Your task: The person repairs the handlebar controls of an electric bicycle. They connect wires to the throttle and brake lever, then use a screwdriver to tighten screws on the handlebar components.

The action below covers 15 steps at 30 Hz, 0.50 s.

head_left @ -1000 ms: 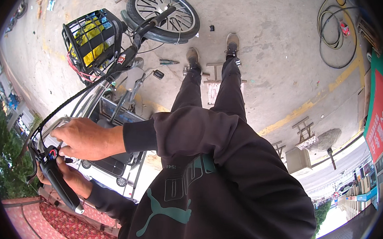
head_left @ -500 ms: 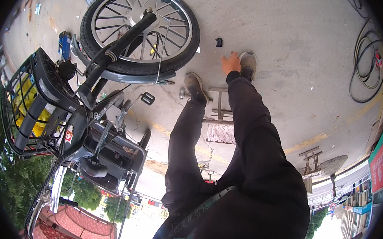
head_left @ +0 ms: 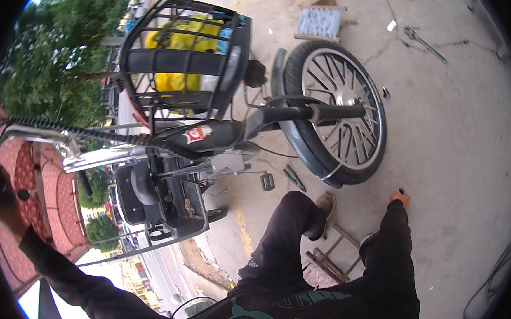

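Concrete (head_left: 453, 141) is stretching past the wheel (head_left: 375, 158) toward three o'clock; right hand (head_left: 399, 197) is pinching a small black object (head_left: 402, 191) at four; left hand (head_left: 6, 204) is touching the handlebar (head_left: 36, 130) at nine, grip unclear.

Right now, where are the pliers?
In the head view, the pliers lie on the ground just right of centre, between the pedal on their left and the front wheel to their upper right.
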Each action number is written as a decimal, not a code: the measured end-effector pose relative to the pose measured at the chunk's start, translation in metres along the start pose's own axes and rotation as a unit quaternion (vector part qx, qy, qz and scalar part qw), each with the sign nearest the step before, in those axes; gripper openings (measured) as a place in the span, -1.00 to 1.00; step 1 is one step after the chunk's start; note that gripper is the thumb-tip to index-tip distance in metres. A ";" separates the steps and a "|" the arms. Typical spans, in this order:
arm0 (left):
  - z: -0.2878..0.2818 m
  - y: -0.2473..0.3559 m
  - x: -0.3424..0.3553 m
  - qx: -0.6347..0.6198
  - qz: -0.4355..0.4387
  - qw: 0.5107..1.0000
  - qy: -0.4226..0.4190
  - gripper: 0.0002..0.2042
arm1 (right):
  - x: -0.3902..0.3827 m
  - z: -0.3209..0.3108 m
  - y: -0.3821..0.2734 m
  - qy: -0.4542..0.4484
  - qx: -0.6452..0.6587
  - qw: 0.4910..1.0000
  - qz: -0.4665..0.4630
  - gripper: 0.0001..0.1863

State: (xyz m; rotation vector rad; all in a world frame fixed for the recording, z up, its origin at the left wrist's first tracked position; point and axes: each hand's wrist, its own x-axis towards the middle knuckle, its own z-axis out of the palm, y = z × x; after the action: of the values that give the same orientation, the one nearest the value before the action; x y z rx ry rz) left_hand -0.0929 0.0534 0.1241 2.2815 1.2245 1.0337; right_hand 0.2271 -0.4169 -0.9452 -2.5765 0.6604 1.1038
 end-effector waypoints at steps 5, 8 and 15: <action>0.064 0.079 0.008 -0.076 0.190 0.976 -0.079 -0.54 | 0.095 -0.047 -0.150 0.106 0.294 0.950 0.001 -0.68; 0.068 0.067 -0.014 -0.048 0.216 0.967 -0.126 -0.54 | 0.095 -0.128 -0.215 0.206 0.422 0.883 -0.028 -0.71; 0.103 0.086 -0.035 -0.088 0.177 0.975 -0.101 -0.76 | -0.110 -0.350 -0.291 -0.099 0.740 0.593 -0.301 -0.71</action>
State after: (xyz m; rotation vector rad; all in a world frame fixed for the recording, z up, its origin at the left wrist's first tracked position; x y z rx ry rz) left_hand 0.0192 -0.0208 0.0911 2.4413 0.6324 0.9492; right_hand 0.5214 -0.2738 -0.6101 -0.9631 0.2855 0.2210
